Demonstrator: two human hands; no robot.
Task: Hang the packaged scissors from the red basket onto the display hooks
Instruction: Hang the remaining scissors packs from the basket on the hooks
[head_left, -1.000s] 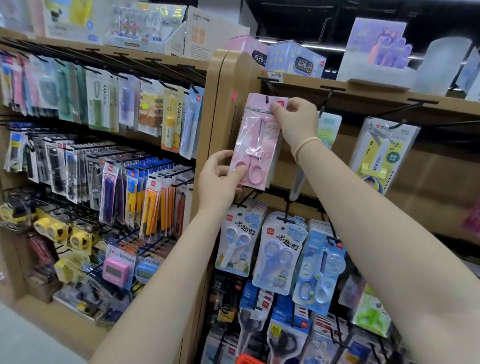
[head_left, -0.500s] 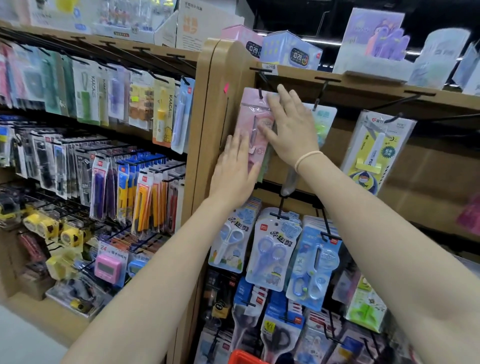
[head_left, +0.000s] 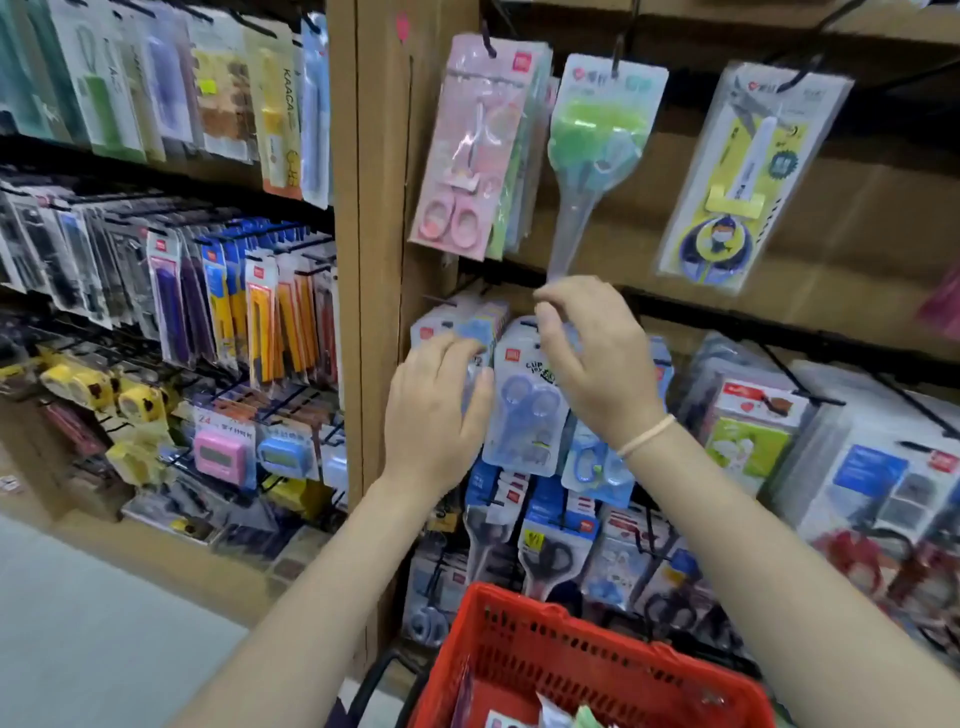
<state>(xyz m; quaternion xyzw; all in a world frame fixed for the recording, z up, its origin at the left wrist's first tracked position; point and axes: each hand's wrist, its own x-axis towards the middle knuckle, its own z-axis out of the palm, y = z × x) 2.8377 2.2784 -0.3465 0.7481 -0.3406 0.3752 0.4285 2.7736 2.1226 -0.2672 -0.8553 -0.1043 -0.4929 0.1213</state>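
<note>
Wooden display rack (head_left: 857, 208) with black hooks (head_left: 615, 49) carrying hung packaged scissors (head_left: 470, 150).

Bright, even overhead store light with soft shadows; motion blur smears both hands (head_left: 519, 374), and wide-angle bending warps shelves toward 9 and 3 o'clock.

The red basket (head_left: 582, 670) is cut off by the bottom edge; its packets are blurred; the left hand (head_left: 434, 410) hides part of the blue scissors pack (head_left: 457, 332).

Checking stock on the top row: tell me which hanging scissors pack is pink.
The pink pack, leftmost on the top row beside the wooden post; its neighbours are green and yellow.
</note>
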